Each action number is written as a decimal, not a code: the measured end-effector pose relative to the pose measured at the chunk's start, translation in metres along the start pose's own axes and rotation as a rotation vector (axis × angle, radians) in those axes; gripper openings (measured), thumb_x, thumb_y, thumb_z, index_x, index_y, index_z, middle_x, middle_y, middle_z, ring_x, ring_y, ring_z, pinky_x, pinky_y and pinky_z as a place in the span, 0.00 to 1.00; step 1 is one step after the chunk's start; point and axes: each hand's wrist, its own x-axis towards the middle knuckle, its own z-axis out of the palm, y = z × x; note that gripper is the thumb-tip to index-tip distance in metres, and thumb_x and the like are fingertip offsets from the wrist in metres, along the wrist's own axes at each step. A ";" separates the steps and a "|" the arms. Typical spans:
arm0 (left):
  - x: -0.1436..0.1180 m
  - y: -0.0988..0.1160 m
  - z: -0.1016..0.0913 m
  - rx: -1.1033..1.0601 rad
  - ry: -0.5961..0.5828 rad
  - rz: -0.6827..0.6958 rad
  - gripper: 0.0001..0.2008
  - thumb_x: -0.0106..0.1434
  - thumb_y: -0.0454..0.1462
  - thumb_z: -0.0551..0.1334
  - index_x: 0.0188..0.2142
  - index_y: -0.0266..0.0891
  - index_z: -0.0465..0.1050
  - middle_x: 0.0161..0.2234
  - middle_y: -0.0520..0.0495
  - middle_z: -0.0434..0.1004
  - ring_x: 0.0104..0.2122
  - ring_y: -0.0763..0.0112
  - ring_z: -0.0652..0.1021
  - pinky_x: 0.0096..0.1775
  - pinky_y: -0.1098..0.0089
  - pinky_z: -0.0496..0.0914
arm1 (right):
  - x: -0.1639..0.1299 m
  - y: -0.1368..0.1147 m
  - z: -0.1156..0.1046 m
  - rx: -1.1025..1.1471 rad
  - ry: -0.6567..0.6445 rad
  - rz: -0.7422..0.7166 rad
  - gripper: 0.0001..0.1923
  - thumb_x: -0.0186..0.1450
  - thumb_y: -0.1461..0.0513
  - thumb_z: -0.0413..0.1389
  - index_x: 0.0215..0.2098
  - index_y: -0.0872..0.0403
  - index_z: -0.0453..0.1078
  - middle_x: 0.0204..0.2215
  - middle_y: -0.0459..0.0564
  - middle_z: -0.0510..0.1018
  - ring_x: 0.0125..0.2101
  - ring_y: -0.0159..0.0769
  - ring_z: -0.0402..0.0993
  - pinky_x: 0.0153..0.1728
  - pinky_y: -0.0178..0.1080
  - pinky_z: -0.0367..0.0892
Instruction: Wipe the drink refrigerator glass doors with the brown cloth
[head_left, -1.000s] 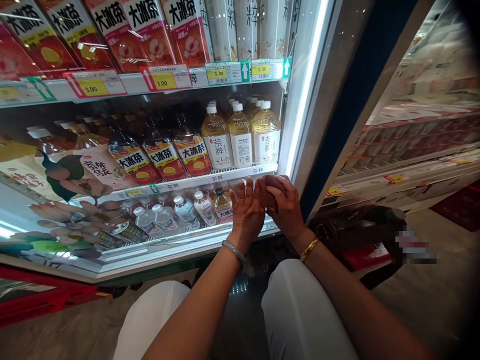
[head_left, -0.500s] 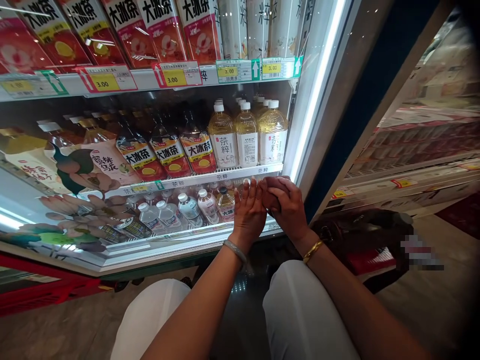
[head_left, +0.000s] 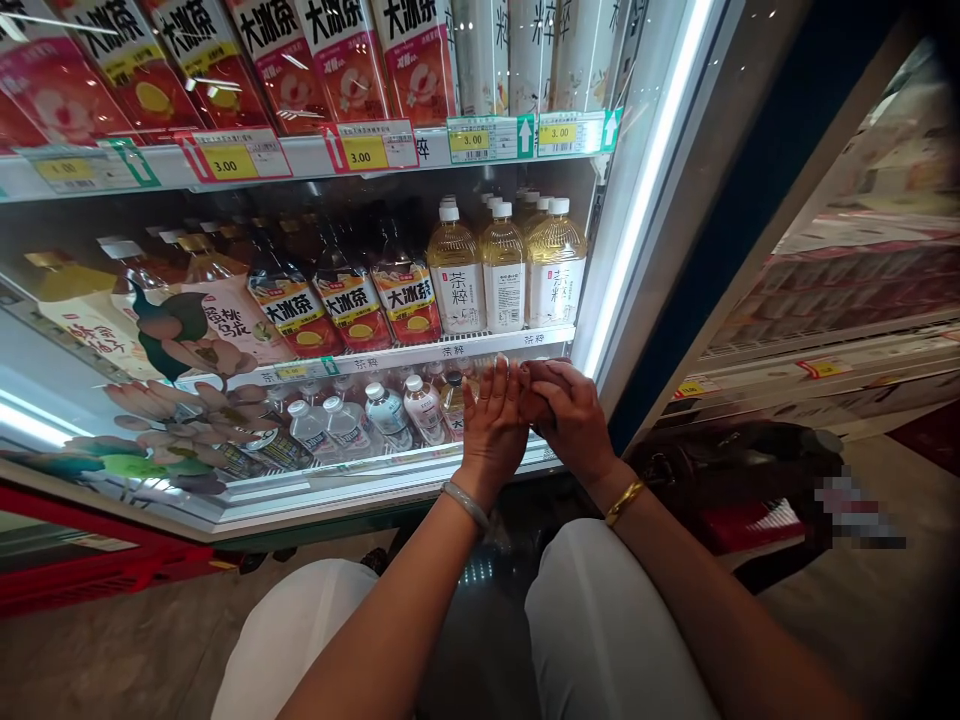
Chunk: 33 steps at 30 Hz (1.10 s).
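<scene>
Fig.: Person crouched before an open drinks fridge. L hand (head_left: 493,425), fingers straight & released, lies flat against the R hand (head_left: 571,418), just below the middle shelf edge (head_left: 420,353). R grip clenched round a dark reddish thing (head_left: 541,378), mostly hidden; kind cannot be told. Pale tea bottles (head_left: 504,268) stand on that shelf, directly above both hands. Small clear bottles (head_left: 386,415) sit under it, left of the L hand. Black bag (head_left: 720,475) on the floor, well right of the shelf edge.
</scene>
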 end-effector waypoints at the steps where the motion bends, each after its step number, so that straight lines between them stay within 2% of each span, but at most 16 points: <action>1: 0.000 -0.001 -0.001 0.000 0.001 -0.003 0.39 0.72 0.34 0.56 0.77 0.37 0.38 0.75 0.32 0.44 0.75 0.54 0.49 0.73 0.44 0.35 | 0.001 0.001 0.000 -0.005 0.045 0.014 0.18 0.65 0.65 0.61 0.53 0.48 0.74 0.61 0.56 0.68 0.62 0.49 0.68 0.62 0.54 0.72; 4: -0.002 -0.006 -0.003 0.016 0.013 0.000 0.41 0.71 0.32 0.56 0.77 0.38 0.35 0.75 0.34 0.43 0.75 0.55 0.48 0.73 0.45 0.34 | -0.001 0.005 -0.001 -0.022 0.157 0.093 0.19 0.62 0.66 0.62 0.52 0.51 0.73 0.61 0.58 0.66 0.63 0.53 0.67 0.61 0.58 0.73; 6: -0.005 -0.010 -0.005 0.024 0.028 0.002 0.42 0.71 0.32 0.57 0.77 0.38 0.34 0.75 0.34 0.42 0.75 0.55 0.46 0.73 0.45 0.35 | -0.004 0.003 0.001 -0.024 0.125 0.092 0.19 0.61 0.67 0.63 0.51 0.51 0.73 0.60 0.58 0.67 0.63 0.54 0.67 0.60 0.57 0.74; 10: -0.008 -0.018 -0.007 0.027 0.058 0.011 0.43 0.71 0.33 0.58 0.77 0.38 0.32 0.75 0.34 0.41 0.75 0.56 0.42 0.73 0.44 0.35 | -0.002 -0.013 0.011 -0.001 0.012 -0.049 0.17 0.64 0.67 0.63 0.51 0.50 0.75 0.59 0.57 0.71 0.58 0.49 0.71 0.57 0.52 0.76; 14: -0.009 -0.025 -0.010 0.038 0.103 0.018 0.44 0.71 0.34 0.59 0.77 0.37 0.31 0.75 0.35 0.39 0.75 0.58 0.39 0.73 0.45 0.34 | 0.010 -0.024 0.017 0.005 0.073 -0.117 0.15 0.67 0.66 0.62 0.52 0.49 0.75 0.58 0.57 0.72 0.57 0.47 0.71 0.58 0.50 0.76; 17: -0.008 -0.030 -0.015 0.044 0.094 -0.006 0.44 0.71 0.32 0.58 0.77 0.39 0.31 0.76 0.37 0.36 0.75 0.57 0.37 0.73 0.44 0.33 | 0.012 -0.023 0.016 0.002 0.128 -0.058 0.17 0.66 0.66 0.63 0.52 0.50 0.75 0.60 0.58 0.70 0.59 0.49 0.70 0.58 0.52 0.75; 20: -0.009 -0.037 -0.019 0.039 0.067 -0.016 0.44 0.71 0.32 0.57 0.77 0.41 0.29 0.76 0.38 0.34 0.75 0.57 0.37 0.73 0.42 0.33 | 0.005 -0.022 0.016 -0.006 0.114 -0.016 0.17 0.65 0.66 0.64 0.52 0.50 0.74 0.59 0.58 0.70 0.58 0.49 0.70 0.57 0.53 0.76; 24: -0.012 -0.046 -0.024 0.052 0.099 -0.010 0.44 0.71 0.32 0.57 0.77 0.41 0.29 0.76 0.39 0.32 0.75 0.57 0.34 0.72 0.42 0.32 | 0.000 -0.029 0.026 0.012 0.062 -0.094 0.17 0.65 0.67 0.63 0.51 0.48 0.74 0.58 0.56 0.71 0.55 0.46 0.71 0.55 0.52 0.77; 28: -0.013 -0.051 -0.029 0.054 0.097 -0.012 0.45 0.71 0.34 0.59 0.77 0.39 0.30 0.76 0.38 0.34 0.75 0.56 0.34 0.72 0.40 0.32 | 0.013 -0.043 0.034 0.024 0.085 -0.173 0.16 0.66 0.66 0.63 0.51 0.47 0.74 0.58 0.54 0.72 0.55 0.45 0.72 0.56 0.50 0.77; 33: -0.012 -0.054 -0.034 0.061 0.081 -0.046 0.45 0.70 0.32 0.58 0.77 0.41 0.30 0.76 0.40 0.32 0.75 0.55 0.34 0.72 0.41 0.32 | 0.020 -0.046 0.027 0.014 0.172 -0.035 0.16 0.66 0.65 0.62 0.52 0.50 0.74 0.60 0.58 0.69 0.58 0.50 0.69 0.57 0.53 0.75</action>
